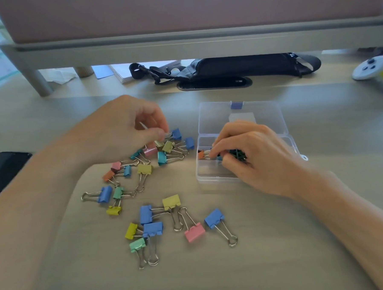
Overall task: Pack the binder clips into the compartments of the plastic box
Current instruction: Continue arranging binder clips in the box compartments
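Note:
A clear plastic box (pixel 204 179) with its lid (pixel 240 120) folded back lies right of centre on the table. My right hand (pixel 251 157) reaches into it and pinches the wire handles of a small orange clip (pixel 201 154) over a left compartment; dark green clips (pixel 237 154) lie under its fingers. My left hand (pixel 127 130) pinches the handle of a small blue clip (pixel 176 134) at the top of the loose pile. Several coloured binder clips are scattered left and in front of the box, among them a pink clip (pixel 194 232) and a large blue clip (pixel 214 218).
A black phone (pixel 3 170) lies at the left edge. At the back, under a grey monitor stand (pixel 136 48), sit a black pouch with strap (pixel 237 67) and papers (pixel 124 71). A white controller (pixel 375 71) rests at the far right.

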Demonstrator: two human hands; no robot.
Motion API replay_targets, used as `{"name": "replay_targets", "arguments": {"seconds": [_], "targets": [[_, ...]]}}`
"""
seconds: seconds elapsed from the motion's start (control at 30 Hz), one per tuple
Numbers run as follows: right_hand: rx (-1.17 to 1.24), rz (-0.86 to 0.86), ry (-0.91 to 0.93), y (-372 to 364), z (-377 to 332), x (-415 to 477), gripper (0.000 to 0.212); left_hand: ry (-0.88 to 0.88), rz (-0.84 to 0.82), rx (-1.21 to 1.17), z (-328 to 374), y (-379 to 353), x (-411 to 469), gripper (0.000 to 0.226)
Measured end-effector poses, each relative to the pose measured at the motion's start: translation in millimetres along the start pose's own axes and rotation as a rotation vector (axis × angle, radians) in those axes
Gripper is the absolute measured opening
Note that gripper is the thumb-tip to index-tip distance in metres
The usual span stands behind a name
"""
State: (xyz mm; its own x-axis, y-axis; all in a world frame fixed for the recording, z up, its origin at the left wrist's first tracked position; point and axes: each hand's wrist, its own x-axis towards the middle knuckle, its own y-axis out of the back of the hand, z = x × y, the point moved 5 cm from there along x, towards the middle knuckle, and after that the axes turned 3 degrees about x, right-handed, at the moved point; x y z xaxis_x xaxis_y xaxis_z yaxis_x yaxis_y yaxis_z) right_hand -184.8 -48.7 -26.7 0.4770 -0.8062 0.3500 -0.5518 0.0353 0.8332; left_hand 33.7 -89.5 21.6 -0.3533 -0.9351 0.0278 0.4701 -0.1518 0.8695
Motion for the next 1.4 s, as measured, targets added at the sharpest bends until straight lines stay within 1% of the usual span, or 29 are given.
{"name": "replay_targets", "arguments": {"seconds": [0.1,0.17,0.27,0.33,0.43,0.57,0.67,0.93,1.1,1.2,1.27,1.4], "targets": [[0.002,-0.008,-0.024,0,1,1,0.033,-0.021,-0.093,-0.024,-4,-2,-4,0.015],[0.008,-0.007,-0.038,1,1,1,0.033,-0.026,-0.145,0.001,-6,-1,-6,0.015],[0.01,-0.006,-0.042,1,1,0,0.031,0.011,-0.257,0.082,-17,6,-12,0.013],[0.015,-0.005,-0.048,1,1,-1,0.029,0.041,-0.292,0.21,-27,11,-16,0.017],[0.016,0.0,-0.047,2,1,0,0.028,0.126,-0.284,0.387,-39,15,-20,0.018],[0.015,0.0,-0.053,2,1,-1,0.029,0.212,-0.297,0.444,-39,8,-20,0.031],[0.016,0.001,-0.053,3,1,-1,0.028,0.192,-0.269,0.426,-37,3,-16,0.029],[0.027,-0.024,-0.078,3,2,-1,0.028,0.103,-0.241,0.341,-39,8,-12,0.012],[0.031,-0.029,-0.089,3,1,-1,0.029,0.093,-0.258,0.365,-40,3,-11,0.019],[0.03,-0.035,-0.089,3,2,-1,0.029,0.095,-0.209,0.349,-43,11,-12,0.017],[0.033,-0.037,-0.09,3,2,-1,0.03,0.107,-0.193,0.379,-46,19,-13,0.017],[0.036,-0.033,-0.088,2,2,-1,0.03,0.171,-0.284,0.439,-50,18,-19,0.02]]}}
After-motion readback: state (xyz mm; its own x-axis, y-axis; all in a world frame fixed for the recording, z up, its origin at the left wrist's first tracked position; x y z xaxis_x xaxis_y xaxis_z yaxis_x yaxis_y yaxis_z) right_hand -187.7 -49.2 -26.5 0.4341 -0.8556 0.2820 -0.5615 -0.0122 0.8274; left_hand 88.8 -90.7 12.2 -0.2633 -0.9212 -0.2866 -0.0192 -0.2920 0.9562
